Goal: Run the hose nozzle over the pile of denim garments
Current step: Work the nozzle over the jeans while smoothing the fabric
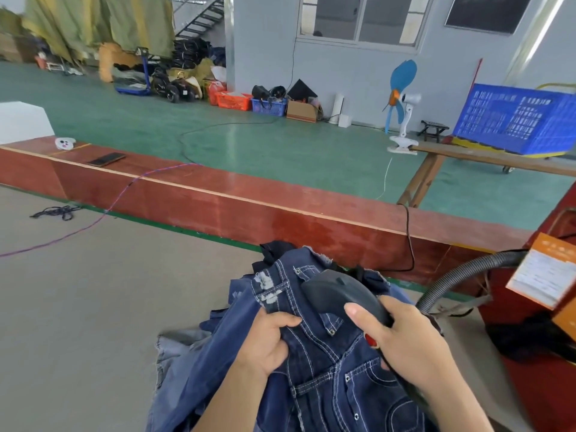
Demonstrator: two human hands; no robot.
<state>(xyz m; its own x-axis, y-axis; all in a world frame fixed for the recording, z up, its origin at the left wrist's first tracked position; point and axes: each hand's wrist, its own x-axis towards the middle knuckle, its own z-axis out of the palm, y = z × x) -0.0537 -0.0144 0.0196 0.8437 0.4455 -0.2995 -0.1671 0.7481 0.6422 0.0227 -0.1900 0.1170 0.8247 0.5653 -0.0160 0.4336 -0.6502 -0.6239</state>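
Observation:
A pile of dark blue denim garments (pixel 314 363) with white stitching lies on the grey table (pixel 93 307) in front of me. My right hand (pixel 402 341) grips the handle of a dark grey hose nozzle (pixel 336 288), whose head lies on the top of the pile. A red button shows under my palm. A ribbed grey hose (pixel 458 275) arcs from the right toward the nozzle. My left hand (pixel 268 341) pinches a fold of the top denim garment just left of the nozzle.
A red wooden rim (pixel 249 207) borders the table's far side, with a phone (pixel 106 159) and a small white gadget (pixel 64 143) on it. A black cable (pixel 410 238) hangs over it. A red machine with an orange label (pixel 545 275) stands at right. Beyond: green floor, fan, blue crate.

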